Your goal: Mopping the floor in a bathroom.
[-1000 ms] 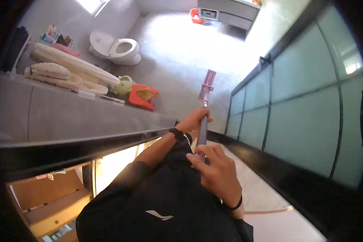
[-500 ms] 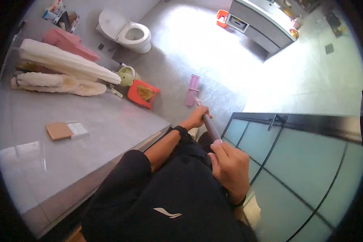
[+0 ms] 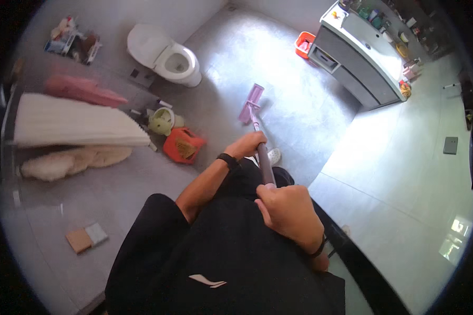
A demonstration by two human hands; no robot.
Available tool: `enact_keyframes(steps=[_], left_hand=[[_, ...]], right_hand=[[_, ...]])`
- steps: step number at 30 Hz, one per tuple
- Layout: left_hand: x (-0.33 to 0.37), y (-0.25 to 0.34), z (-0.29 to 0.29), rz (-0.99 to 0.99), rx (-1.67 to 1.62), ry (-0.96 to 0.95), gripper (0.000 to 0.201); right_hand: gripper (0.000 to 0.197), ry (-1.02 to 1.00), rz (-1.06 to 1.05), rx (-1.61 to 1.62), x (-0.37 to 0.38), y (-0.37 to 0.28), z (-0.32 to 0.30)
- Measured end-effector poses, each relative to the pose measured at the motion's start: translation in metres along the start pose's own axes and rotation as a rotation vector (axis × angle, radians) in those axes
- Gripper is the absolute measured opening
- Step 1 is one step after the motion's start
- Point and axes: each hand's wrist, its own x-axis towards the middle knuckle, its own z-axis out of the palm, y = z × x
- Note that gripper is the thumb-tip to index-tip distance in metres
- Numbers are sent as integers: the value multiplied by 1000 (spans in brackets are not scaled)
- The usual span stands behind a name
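Observation:
A flat mop point(image 3: 264, 164) with a dark handle slants away from my body, gripped by both hands. Its pink rectangular head point(image 3: 255, 96) rests on the grey tiled floor ahead of me. My left hand point(image 3: 247, 144) is wrapped around the lower part of the handle, palm side hidden. Nearer my chest, my right hand point(image 3: 291, 212) closes over the handle's top end, with a bit of pink showing at its thumb. One of my shoes, white with holes point(image 3: 274, 156), shows beside the handle.
A white toilet point(image 3: 176, 65) stands ahead left. Nearer are a green bin point(image 3: 163, 121) and a red-orange plastic stool point(image 3: 183, 145). Towels point(image 3: 79, 121) hang at left. A vanity cabinet point(image 3: 352, 63) stands at right, with an orange basket point(image 3: 304, 45) beside it.
I have moved forward into the room, and the glass door at right has mostly slid out of view. Both hands keep hold of the mop, whose head is further into the room.

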Motion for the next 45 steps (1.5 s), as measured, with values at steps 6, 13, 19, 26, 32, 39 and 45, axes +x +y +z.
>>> enact_keyframes(steps=[6, 13, 19, 26, 32, 39, 45], left_hand=[[100, -37, -55, -124, 170, -163, 13], [211, -132, -48, -46, 438, -318, 11], [290, -130, -43, 18, 245, -471, 19], [321, -147, -18, 147, -15, -706, 17], [331, -141, 13, 25, -52, -774, 24], [330, -219, -9, -115, 87, -721, 16], [327, -344, -124, -457, 393, -413, 18]], right_hand=[[17, 86, 101, 67, 70, 69, -22], [27, 617, 507, 431, 135, 169, -66], [44, 159, 836, 169, 212, 197, -99], [37, -340, 1235, -48, 173, 245, -73], [20, -144, 1308, 35, 172, 275, -83], [23, -59, 1208, 279, 208, 329, -17], [25, -19, 1001, 361, 391, 365, 58]])
